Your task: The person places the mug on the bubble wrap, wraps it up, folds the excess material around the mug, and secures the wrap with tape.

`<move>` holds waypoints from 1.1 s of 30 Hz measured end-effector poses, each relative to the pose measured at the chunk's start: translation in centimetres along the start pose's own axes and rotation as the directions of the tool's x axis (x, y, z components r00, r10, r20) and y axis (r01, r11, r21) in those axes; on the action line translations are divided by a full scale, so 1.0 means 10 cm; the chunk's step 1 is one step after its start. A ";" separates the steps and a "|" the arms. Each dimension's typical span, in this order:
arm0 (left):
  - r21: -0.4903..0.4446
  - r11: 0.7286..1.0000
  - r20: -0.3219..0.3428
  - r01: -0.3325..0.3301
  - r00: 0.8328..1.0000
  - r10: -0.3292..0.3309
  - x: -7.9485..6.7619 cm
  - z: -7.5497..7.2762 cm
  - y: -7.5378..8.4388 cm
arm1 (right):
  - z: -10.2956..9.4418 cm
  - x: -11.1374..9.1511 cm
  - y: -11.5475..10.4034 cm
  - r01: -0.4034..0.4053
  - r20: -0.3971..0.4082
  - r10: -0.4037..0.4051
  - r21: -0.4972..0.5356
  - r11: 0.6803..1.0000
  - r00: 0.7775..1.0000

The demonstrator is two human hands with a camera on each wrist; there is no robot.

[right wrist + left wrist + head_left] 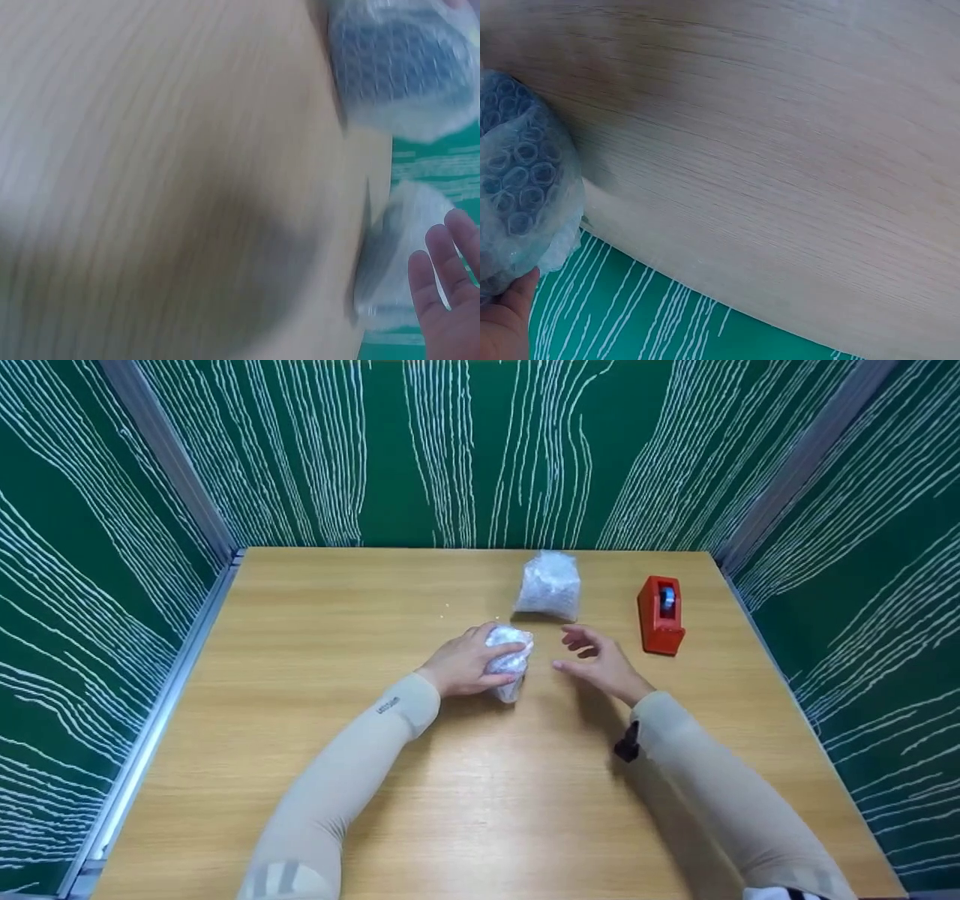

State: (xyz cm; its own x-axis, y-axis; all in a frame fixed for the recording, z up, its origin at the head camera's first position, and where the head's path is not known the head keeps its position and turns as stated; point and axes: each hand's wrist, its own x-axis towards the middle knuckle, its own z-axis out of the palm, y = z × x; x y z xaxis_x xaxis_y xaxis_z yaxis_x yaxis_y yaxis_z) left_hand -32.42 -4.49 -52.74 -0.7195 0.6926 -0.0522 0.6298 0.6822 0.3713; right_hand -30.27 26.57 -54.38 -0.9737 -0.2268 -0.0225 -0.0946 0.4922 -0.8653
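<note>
My left hand (471, 664) grips a bubble-wrapped bundle (510, 652) near the middle of the table, its fingers and thumb around the sides. In the left wrist view, rows of round bubbles show on the bundle (525, 176), with a fingertip against its lower edge. My right hand (600, 664) is held apart, to the right of that bundle, with fingers loosely bent and nothing in them. Behind the hands stands a second bubble-wrapped bundle (550, 585). What lies inside either wrapping cannot be made out.
A red tape dispenser (661, 615) with a roll of tape stands at the back right of the wooden table (337, 607). Green panels with white wavy lines (420, 450) enclose the back and both sides. Tiny white specks lie left of the second bundle.
</note>
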 end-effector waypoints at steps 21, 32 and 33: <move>0.012 1.000 -0.047 -0.001 0.999 0.001 0.01 0.06 0.00 | -0.71 -0.25 0.33 -0.152 -0.202 0.140 -0.050 0.987 0.969; 0.007 1.000 -0.037 0.019 0.999 -0.019 0.03 0.09 -0.02 | -1.03 -0.35 0.42 -0.273 -0.281 0.265 0.010 0.962 0.922; 0.004 1.000 -0.034 0.021 0.999 -0.021 0.03 0.09 -0.02 | -1.05 -0.35 0.43 -0.277 -0.291 0.269 0.013 0.961 0.918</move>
State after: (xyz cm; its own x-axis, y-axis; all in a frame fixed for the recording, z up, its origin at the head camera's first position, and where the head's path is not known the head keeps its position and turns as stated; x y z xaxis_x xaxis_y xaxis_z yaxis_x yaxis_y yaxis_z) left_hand -32.48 -4.24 -53.63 -0.7423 0.6695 -0.0280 0.6155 0.6977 0.3665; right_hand -29.42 38.26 -52.75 -0.9797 0.1690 -0.1077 0.1819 0.5245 -0.8318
